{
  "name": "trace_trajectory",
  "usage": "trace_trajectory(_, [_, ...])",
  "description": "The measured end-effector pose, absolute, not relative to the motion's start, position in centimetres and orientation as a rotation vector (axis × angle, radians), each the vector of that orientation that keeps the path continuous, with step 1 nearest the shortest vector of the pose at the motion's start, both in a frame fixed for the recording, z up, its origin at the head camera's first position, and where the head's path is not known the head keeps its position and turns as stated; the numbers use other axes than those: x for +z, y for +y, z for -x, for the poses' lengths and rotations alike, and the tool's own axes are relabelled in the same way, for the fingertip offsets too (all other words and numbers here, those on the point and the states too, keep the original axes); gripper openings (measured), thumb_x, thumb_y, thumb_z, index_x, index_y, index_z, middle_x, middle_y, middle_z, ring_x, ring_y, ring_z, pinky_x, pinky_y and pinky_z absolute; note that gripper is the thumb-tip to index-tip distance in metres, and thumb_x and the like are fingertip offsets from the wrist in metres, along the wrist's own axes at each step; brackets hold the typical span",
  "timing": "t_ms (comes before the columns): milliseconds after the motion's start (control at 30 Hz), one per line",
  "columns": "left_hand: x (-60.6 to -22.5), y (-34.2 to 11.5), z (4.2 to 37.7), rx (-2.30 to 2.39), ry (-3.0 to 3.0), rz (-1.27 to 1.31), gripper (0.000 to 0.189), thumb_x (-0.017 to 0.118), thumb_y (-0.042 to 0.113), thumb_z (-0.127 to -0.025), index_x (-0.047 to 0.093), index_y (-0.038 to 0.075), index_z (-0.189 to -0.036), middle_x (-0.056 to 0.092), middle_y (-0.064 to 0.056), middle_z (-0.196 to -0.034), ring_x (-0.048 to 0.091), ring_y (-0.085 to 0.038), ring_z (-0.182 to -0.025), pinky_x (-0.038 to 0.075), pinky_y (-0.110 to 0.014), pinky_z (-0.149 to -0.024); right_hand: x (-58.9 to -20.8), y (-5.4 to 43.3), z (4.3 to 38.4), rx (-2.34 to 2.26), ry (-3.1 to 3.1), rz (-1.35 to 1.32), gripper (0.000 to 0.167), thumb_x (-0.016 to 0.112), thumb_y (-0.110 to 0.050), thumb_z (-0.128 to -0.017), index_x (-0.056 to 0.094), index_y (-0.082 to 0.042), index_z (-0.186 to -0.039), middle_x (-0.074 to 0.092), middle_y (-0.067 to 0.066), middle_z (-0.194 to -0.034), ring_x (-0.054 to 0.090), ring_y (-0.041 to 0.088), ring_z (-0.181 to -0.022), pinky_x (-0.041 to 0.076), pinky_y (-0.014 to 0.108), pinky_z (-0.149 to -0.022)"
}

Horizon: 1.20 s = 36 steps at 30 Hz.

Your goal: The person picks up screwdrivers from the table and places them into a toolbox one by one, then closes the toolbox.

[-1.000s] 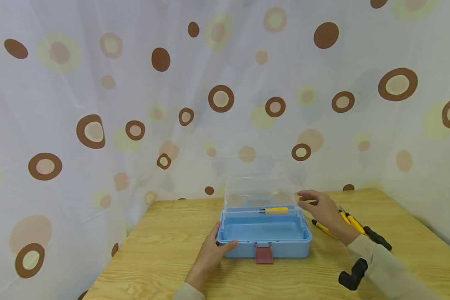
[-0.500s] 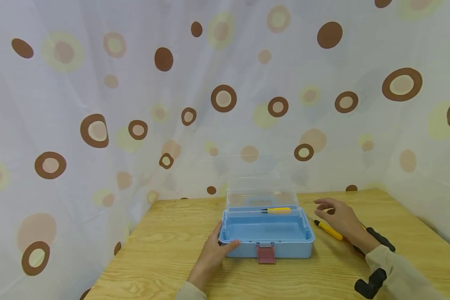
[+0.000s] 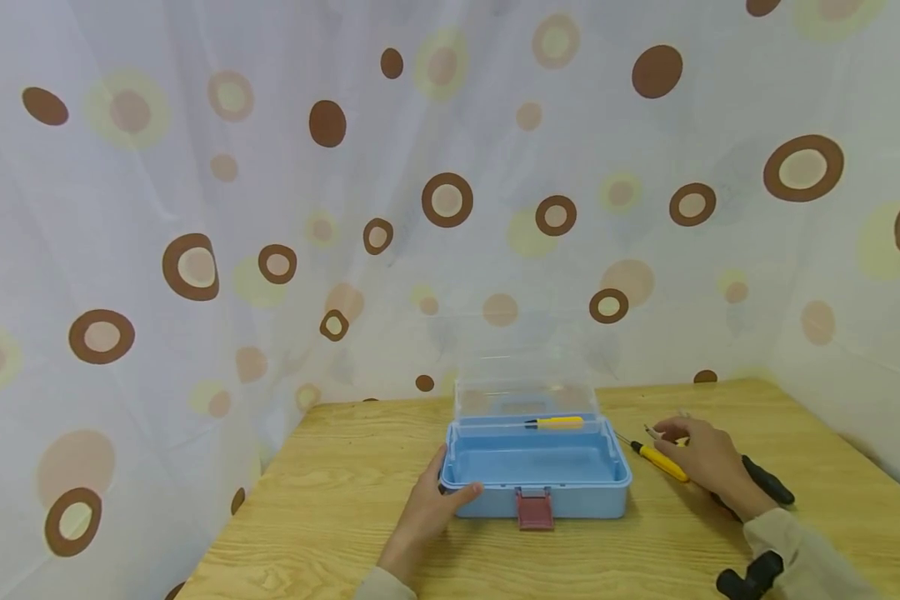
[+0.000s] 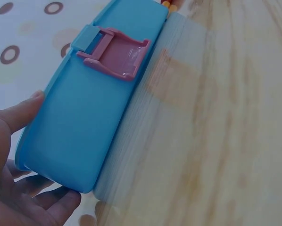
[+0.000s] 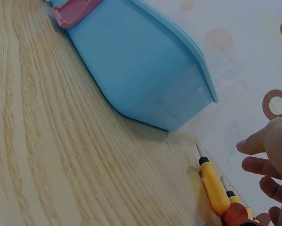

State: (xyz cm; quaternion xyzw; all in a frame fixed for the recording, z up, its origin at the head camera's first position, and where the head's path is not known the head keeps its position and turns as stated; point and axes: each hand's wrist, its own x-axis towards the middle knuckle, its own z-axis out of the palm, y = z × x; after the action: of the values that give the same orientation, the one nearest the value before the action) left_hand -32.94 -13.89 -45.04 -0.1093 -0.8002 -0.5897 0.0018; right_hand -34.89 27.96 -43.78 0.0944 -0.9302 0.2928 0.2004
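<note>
A light blue toolbox [image 3: 570, 500] stands on the table, its clear lid [image 3: 525, 396] raised at the back and its dark red latch [image 3: 535, 510] hanging down in front. My left hand [image 3: 427, 508] grips the box's left end, thumb at the front rim and the other fingers curled round the end wall. A yellow-handled screwdriver [image 3: 560, 423] shows at the back of the box. To the right, my right hand [image 3: 705, 458] hovers with bent, spread fingers over several tools. Another yellow-handled screwdriver [image 5: 214, 188] lies near its fingertips [image 5: 251, 145]. No grasped tool shows in the right wrist view.
A tool with a black handle [image 3: 767, 481] lies to the right of my right hand, and an orange-red piece [image 5: 235, 214] sits among the yellow handles. Behind the wooden table [image 3: 330, 467] hangs a white curtain [image 3: 390, 150] with brown circles.
My right hand has moved from beside the box's back right corner to the right and down over the tools. The left hand keeps its hold; the view shifts slightly.
</note>
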Motion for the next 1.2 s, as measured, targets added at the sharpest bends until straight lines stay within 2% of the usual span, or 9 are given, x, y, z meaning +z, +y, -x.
trace_trajectory(100, [-45.0, -13.8, 32.9, -1.874, -2.504, 0.337, 0.103, 0.078, 0.043, -0.085, 0.016, 0.005, -0.158, 0.028, -0.024, -0.156, 0.032, -0.044, -0.14, 0.035, -0.056, -0.108, -43.8, 28.3, 34.9, 0.804, -2.637, -0.236, 0.036, 0.069, -0.03, -0.093, 0.069, 0.0, -0.114, 0.07, 0.011, -0.097, 0.063, 0.038, -0.09, 0.048, 0.044, -0.063])
trace_trajectory(333, [-45.0, -13.8, 32.7, -1.91, -2.469, 0.371, 0.098, 0.077, 0.037, -0.087, 0.016, 0.007, -0.158, 0.028, -0.022, -0.157, 0.031, -0.041, -0.141, 0.031, -0.057, -0.11, -44.0, 28.7, 35.1, 0.782, -2.795, -0.138, 0.031, 0.069, -0.031, -0.092, 0.072, -0.008, -0.112, 0.068, 0.016, -0.11, 0.06, 0.044, -0.093, 0.037, 0.067, -0.068])
trace_trajectory(500, [-45.2, -13.9, 32.6, -1.92, -2.474, 0.364, 0.098, 0.076, 0.035, -0.088, 0.015, 0.005, -0.158, 0.025, -0.023, -0.158, 0.029, -0.042, -0.141, 0.031, -0.057, -0.11, -44.6, 28.6, 35.4, 0.718, -2.914, -0.099, 0.03, 0.072, -0.034, -0.088, 0.075, -0.014, -0.109, 0.068, 0.017, -0.112, 0.059, 0.046, -0.095, 0.036, 0.07, -0.069])
trace_trajectory(667, [-45.3, -13.9, 33.0, -1.899, -2.464, 0.411, 0.099, 0.076, 0.036, -0.088, 0.015, 0.001, -0.157, 0.027, -0.026, -0.156, 0.031, -0.044, -0.14, 0.034, -0.055, -0.108, -44.7, 28.6, 35.7, 0.675, -2.913, -0.055, 0.031, 0.076, -0.027, -0.083, 0.074, -0.012, -0.109, 0.071, 0.014, -0.108, 0.056, 0.05, -0.101, 0.03, 0.074, -0.073])
trace_trajectory(900, [-44.9, -13.9, 32.9, -1.879, -2.484, 0.403, 0.101, 0.075, 0.04, -0.088, 0.013, 0.0, -0.157, 0.025, -0.026, -0.156, 0.03, -0.044, -0.14, 0.034, -0.055, -0.109, -44.8, 28.6, 35.8, 0.629, -2.893, -0.033, 0.027, 0.074, -0.02, -0.084, 0.074, -0.011, -0.11, 0.071, 0.007, -0.098, 0.059, 0.042, -0.092, 0.029, 0.075, -0.073])
trace_trajectory(1033, [-44.9, -14.0, 32.5, -1.878, -2.491, 0.366, 0.1, 0.076, 0.038, -0.088, 0.014, 0.001, -0.157, 0.025, -0.026, -0.157, 0.028, -0.044, -0.141, 0.031, -0.057, -0.11, -44.9, 28.3, 35.7, 0.601, -2.87, -0.035, 0.029, 0.069, -0.017, -0.086, 0.073, -0.009, -0.113, 0.071, 0.011, -0.101, 0.061, 0.04, -0.089, 0.034, 0.073, -0.071])
trace_trajectory(1133, [-44.8, -13.9, 32.5, -1.879, -2.485, 0.364, 0.1, 0.076, 0.038, -0.087, 0.014, 0.001, -0.157, 0.026, -0.025, -0.157, 0.029, -0.042, -0.141, 0.031, -0.057, -0.11, -45.0, 28.2, 35.7, 0.579, -2.838, -0.028, 0.03, 0.065, -0.019, -0.087, 0.072, -0.007, -0.114, 0.071, 0.016, -0.104, 0.063, 0.038, -0.085, 0.04, 0.063, -0.063])
trace_trajectory(1200, [-44.7, -13.8, 32.5, -1.873, -2.483, 0.374, 0.099, 0.076, 0.036, -0.088, 0.015, 0.001, -0.157, 0.028, -0.024, -0.156, 0.031, -0.041, -0.141, 0.032, -0.055, -0.11, -45.0, 28.1, 35.6, 0.586, -2.815, -0.019, 0.031, 0.062, -0.021, -0.089, 0.072, -0.007, -0.115, 0.07, 0.018, -0.105, 0.063, 0.033, -0.078, 0.043, 0.054, -0.056])
